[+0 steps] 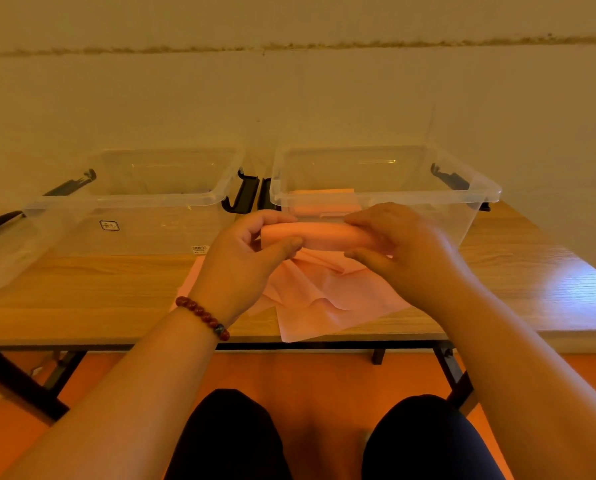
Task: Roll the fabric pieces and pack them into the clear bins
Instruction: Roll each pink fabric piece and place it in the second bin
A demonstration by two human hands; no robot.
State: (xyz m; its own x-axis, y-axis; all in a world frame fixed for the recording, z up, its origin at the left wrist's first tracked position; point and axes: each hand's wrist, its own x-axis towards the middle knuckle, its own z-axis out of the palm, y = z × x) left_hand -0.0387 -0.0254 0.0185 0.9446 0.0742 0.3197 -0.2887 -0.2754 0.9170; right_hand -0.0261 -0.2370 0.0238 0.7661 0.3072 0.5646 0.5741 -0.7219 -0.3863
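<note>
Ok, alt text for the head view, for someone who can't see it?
The left hand and right hand grip a rolled fabric piece above loose pink fabric on a wooden table. Behind stand two clear bins, the left bin and the right bin, which holds packed fabric.

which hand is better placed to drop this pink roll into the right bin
Likely the right hand: it grips the fabric roll at the end directly before the right clear bin, where pink rolls already lie. The left hand holds the other end, nearer the gap between bins.
</note>
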